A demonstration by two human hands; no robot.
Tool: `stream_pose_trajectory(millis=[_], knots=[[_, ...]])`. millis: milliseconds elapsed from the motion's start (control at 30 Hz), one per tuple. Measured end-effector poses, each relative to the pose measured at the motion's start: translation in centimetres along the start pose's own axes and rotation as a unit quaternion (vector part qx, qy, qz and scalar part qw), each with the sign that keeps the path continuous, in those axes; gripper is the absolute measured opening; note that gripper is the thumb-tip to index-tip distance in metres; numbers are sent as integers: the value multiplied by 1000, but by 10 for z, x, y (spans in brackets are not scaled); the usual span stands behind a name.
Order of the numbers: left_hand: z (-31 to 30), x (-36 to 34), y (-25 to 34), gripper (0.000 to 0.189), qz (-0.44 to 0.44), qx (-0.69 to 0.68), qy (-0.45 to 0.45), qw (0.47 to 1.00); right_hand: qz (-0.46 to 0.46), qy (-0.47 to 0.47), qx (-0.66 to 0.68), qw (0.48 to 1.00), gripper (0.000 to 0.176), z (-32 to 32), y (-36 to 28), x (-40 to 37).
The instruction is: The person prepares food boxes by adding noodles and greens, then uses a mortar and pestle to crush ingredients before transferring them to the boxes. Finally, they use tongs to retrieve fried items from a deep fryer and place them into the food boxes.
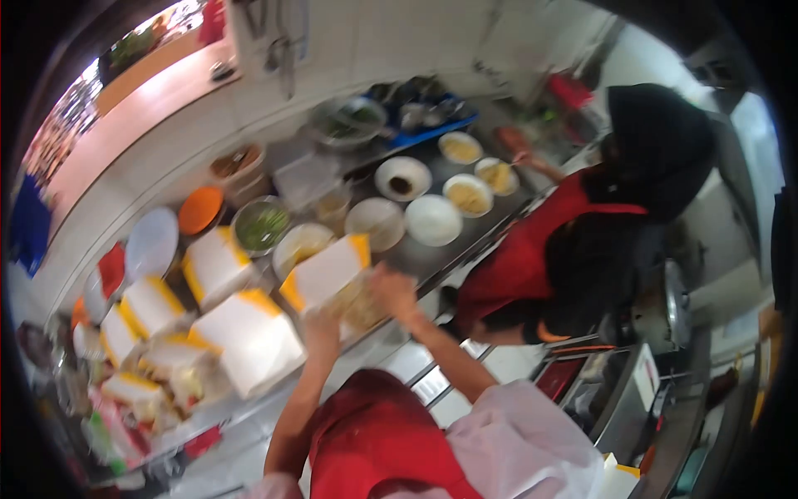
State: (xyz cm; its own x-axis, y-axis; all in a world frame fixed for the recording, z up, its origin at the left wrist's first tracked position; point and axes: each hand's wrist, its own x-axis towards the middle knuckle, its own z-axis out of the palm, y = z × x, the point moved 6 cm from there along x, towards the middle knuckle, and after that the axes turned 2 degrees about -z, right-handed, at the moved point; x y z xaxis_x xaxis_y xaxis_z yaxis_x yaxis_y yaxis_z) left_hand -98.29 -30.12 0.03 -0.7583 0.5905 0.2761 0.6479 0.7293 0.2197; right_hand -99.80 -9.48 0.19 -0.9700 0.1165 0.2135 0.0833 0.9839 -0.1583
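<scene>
A white and yellow takeaway box (326, 273) stands with its lid raised at the counter's front edge, pale food (359, 306) showing in it, probably noodles. My left hand (322, 328) is at the box's near left side and appears to grip it. On the box's right side is my right hand (393, 291), smeared by motion, so its fingers cannot be read. Just behind the box are a bowl with yellowish food (301, 243) and a pale bowl (375, 223).
More takeaway boxes (249, 337) crowd the counter's left. Farther back are a bowl of greens (261, 224), a bowl of dark sauce (404, 179), noodle bowls (468, 196) and a blue tray (432, 133). A co-worker in a red apron (519, 258) stands close on the right, reaching over the bowls.
</scene>
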Motion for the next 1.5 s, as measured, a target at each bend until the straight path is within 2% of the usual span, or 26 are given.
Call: stream_pose_trajectory(millis=[67,100,200,267,333,400,467,500,533,600,633,667,733,800,867,900,933,1000,1033,1067,1133,1233,1333,1367,1467,1500], knots=[[4,3,4,48,-14,32,-38,999,8,100,60,993,20,-47,-14,-2],[10,3,2,51,-63,38,-132,989,2,98,45,994,20,-62,-19,-5],[4,8,6,55,-87,40,-108,989,-30,97,20,995,21,-64,-35,-16],[1,11,8,57,-52,36,-107,992,-87,109,25,990,23,-43,-47,-30],[10,10,6,41,-92,69,-102,988,-26,-3,73,997,27,-28,-46,-31],[45,11,5,29,-132,128,-108,977,-27,-12,43,999,28,-21,-44,-28],[52,13,11,25,-131,161,-126,970,-166,-52,-91,980,26,-35,-56,-22],[35,17,14,23,-133,146,-163,967,-176,6,-40,984,26,-35,-51,-18],[6,10,24,29,-104,197,-105,969,-165,-5,-20,986,27,-24,-41,-21],[20,6,29,23,-144,117,-133,974,-141,-25,20,989,27,-2,-20,-27],[4,-3,18,23,-190,80,-122,971,-261,-38,102,959,30,33,15,-20],[-38,-28,17,21,-128,88,86,984,-57,-46,245,967,34,-38,-38,-11],[-159,-87,-12,24,-170,-61,184,966,-51,8,208,977,34,-76,-64,-11],[-195,-153,-60,31,-243,-72,210,944,-57,10,246,967,30,-98,-97,-16],[-202,-232,-144,36,-450,-62,52,890,-45,-57,298,952,28,-98,-147,-25],[-249,-288,-167,40,-440,17,289,850,-65,-80,331,938,28,-96,-181,-31],[-282,-332,-195,48,-448,104,387,799,-82,-101,363,923,28,-92,-220,-38],[-306,-426,-263,58,-551,186,464,669,-64,-185,397,897,26,-86,-291,-57],[-328,-455,-283,63,-626,184,446,613,-97,-195,404,889,24,-87,-330,-67],[-332,-483,-311,66,-652,161,431,603,-119,-206,412,880,22,-81,-363,-76],[-347,-511,-350,64,-672,134,395,612,-160,-247,404,866,21,-83,-437,-99],[-345,-530,-402,40,-578,155,384,703,-266,-329,419,804,26,-82,-534,-141],[-338,-532,-447,15,-468,-5,300,831,-454,-434,306,716,33,-89,-606,-185],[-348,-529,-441,8,-446,-1,349,824,-447,-452,302,710,35,-87,-618,-192],[-334,-546,-469,18,-454,-61,236,857,-425,-487,299,703,39,-80,-641,-207],[-347,-543,-463,18,-394,-82,237,884,-416,-485,300,709,39,-78,-645,-207]])
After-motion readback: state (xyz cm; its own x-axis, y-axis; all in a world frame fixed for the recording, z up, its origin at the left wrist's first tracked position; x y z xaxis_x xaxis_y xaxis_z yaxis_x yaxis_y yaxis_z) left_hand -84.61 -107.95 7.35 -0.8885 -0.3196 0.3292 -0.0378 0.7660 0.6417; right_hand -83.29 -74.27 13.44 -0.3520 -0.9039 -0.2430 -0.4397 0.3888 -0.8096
